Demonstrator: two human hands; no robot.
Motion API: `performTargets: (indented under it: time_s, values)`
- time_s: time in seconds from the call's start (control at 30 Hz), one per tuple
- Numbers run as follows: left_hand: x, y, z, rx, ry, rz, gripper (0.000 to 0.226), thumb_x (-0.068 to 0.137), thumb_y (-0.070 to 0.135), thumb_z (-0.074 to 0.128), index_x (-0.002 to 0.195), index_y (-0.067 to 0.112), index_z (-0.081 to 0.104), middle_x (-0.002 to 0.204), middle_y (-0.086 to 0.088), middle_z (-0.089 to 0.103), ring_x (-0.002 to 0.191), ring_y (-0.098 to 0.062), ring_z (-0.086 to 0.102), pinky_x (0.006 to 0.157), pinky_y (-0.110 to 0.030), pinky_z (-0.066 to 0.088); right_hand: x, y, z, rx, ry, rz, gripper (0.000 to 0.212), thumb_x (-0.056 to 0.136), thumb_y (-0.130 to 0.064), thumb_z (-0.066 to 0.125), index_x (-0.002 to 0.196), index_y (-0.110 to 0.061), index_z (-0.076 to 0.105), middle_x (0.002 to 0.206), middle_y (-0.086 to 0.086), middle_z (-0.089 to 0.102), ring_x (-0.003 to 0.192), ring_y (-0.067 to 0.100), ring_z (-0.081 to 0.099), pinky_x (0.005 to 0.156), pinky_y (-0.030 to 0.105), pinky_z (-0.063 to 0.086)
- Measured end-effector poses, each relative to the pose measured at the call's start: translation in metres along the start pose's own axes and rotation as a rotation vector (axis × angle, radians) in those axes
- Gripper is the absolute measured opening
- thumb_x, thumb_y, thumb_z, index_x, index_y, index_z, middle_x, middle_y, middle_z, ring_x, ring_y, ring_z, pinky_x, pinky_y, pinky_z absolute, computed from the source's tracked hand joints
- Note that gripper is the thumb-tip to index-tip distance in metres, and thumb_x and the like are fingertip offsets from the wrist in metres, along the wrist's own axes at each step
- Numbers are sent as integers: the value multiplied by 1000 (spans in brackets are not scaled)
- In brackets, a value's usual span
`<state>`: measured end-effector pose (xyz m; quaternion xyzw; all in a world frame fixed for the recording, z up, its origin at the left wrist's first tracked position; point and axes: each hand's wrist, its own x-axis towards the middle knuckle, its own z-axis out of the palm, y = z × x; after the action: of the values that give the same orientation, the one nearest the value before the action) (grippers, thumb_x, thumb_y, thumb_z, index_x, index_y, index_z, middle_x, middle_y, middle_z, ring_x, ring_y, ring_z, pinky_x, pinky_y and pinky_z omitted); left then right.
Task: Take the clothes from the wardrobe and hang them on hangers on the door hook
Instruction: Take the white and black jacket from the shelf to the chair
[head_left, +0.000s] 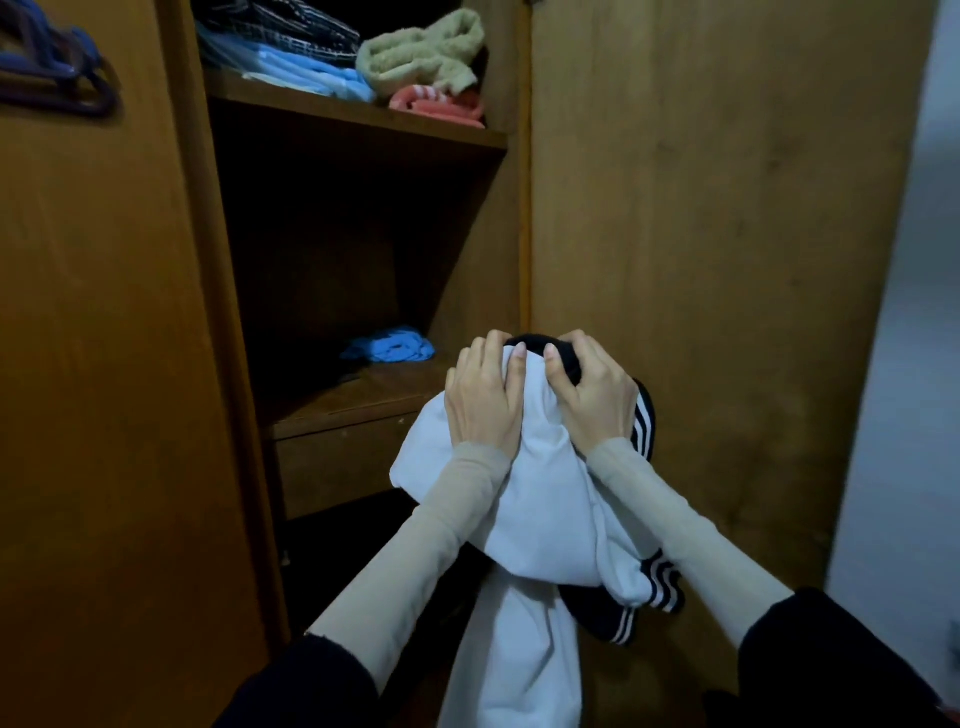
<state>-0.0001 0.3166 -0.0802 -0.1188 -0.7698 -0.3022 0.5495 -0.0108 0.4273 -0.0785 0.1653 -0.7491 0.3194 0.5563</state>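
Both hands are gripping the white garment (540, 499) at its dark collar — left hand (485, 395) and right hand (592, 395) with fingers (551, 364) curled into the cloth — probably holding it up, clear of the wardrobe (363, 135), for a hanger (57, 67).

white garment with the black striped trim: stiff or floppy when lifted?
Likely floppy: the white garment drapes and folds below both hands. Probably light, since left hand and right hand hold it by its top edge. Its trailing lower part may snag.
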Motion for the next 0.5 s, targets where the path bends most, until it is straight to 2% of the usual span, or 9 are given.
performTargets:
  time_s: [0.2, 0.3, 0.5]
  values:
    - [-42, 70, 12, -74, -62, -6, 41, 94, 39, 27, 95, 10, 56, 84, -5, 60, 78, -22, 54, 69, -34, 42, -24, 27, -82, -125, -26, 18, 47, 90, -48, 29, 85, -12, 58, 74, 2, 61, 63, 15, 53, 50, 24, 33]
    - [-65, 109, 16, -126, -93, -8, 40, 95, 38, 28, 94, 10, 56, 84, -6, 60, 77, -23, 54, 69, -35, 43, -37, 38, -126, -167, -36, 49, 47, 90, -49, 29, 85, -12, 59, 74, 1, 61, 64, 15, 54, 50, 27, 37]
    - [-107, 183, 20, -198, -154, -20, 40, 95, 38, 29, 94, 9, 56, 86, -7, 60, 79, -24, 54, 70, -37, 42, -64, 55, -212, -277, -56, 121, 50, 87, -52, 26, 83, -13, 56, 73, -1, 58, 65, 14, 51, 50, 25, 26]
